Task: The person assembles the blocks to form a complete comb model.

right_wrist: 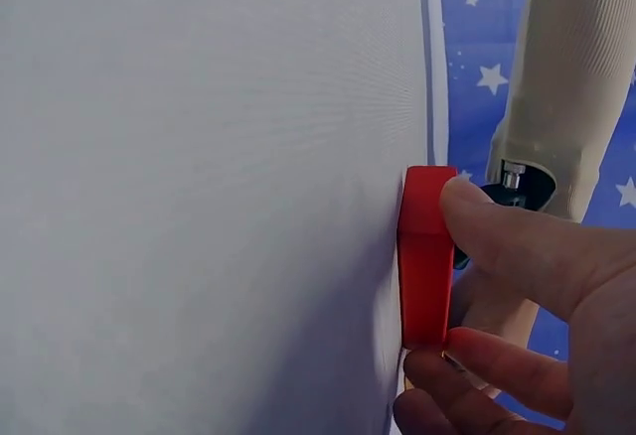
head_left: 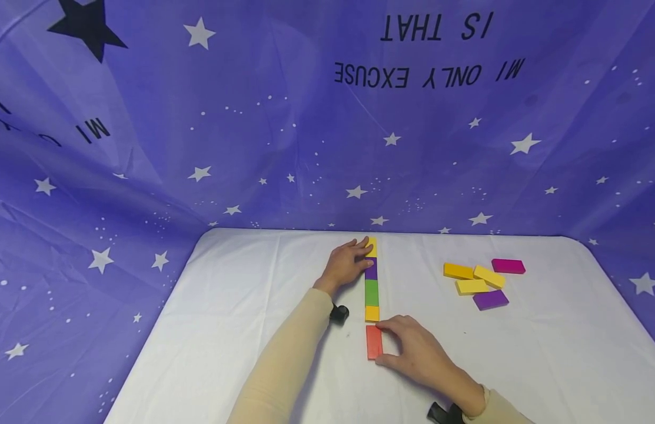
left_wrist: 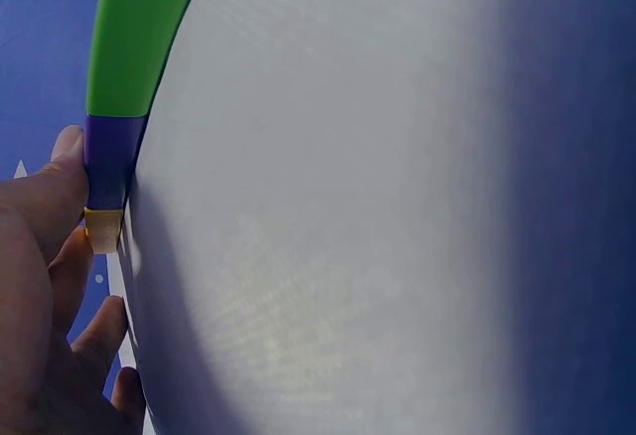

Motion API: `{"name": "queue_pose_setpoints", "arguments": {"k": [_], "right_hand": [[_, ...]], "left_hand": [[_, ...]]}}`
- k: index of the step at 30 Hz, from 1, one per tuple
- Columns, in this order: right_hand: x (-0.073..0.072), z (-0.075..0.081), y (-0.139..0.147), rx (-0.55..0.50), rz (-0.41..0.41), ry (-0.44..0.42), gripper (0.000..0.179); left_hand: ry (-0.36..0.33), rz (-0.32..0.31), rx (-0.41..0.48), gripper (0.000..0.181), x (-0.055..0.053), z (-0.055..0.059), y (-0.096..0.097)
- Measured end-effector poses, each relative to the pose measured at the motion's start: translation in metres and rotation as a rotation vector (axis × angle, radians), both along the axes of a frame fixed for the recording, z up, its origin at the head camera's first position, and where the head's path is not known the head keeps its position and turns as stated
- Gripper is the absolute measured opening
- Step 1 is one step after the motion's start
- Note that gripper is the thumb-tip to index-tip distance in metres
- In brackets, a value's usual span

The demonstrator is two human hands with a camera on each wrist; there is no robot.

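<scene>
A straight row of blocks runs away from me in the head view: an orange-yellow block (head_left: 372, 314), a green block (head_left: 372, 292), a purple block (head_left: 372, 273) and a yellow block (head_left: 373, 242) at the far end. My left hand (head_left: 344, 266) touches the row from the left side, its thumb at the purple block and other fingers at the yellow one. My right hand (head_left: 419, 348) pinches a red block (head_left: 374, 343) by its two ends, between thumb and fingers. A narrow gap separates the red block from the orange-yellow one, in line with the row.
To the right lies a loose group: several yellow blocks (head_left: 471, 287), another purple block (head_left: 491, 300) and a magenta block (head_left: 508, 266). The white tabletop (head_left: 226, 282) ends at a purple star-patterned cloth (head_left: 306, 147). Black wrist mounts (head_left: 339, 314) sit at both sleeves.
</scene>
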State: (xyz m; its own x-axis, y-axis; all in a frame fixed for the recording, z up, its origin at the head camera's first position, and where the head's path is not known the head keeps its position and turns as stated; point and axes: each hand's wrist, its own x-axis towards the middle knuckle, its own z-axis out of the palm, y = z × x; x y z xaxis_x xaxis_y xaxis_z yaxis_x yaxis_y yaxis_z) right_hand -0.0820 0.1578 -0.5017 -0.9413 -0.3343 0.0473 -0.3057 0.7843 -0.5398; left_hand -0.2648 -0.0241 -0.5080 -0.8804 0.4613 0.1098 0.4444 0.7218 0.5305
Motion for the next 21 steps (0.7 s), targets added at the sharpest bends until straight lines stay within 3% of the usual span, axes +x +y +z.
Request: {"name": "queue_pose_setpoints", "arguments": {"k": [7,21], "right_hand": [[0.0001,0.0018,-0.0021,0.055,-0.008,0.043,0.058],[-0.0028,0.0025,-0.0057,0.063,-0.04,0.022,0.055]], "left_hand": [[-0.005,0.003,-0.002,0.045,-0.001,-0.0015,0.0],[0.004,-0.007,-0.003,0.045,-0.0003,0.0005,-0.001]]}}
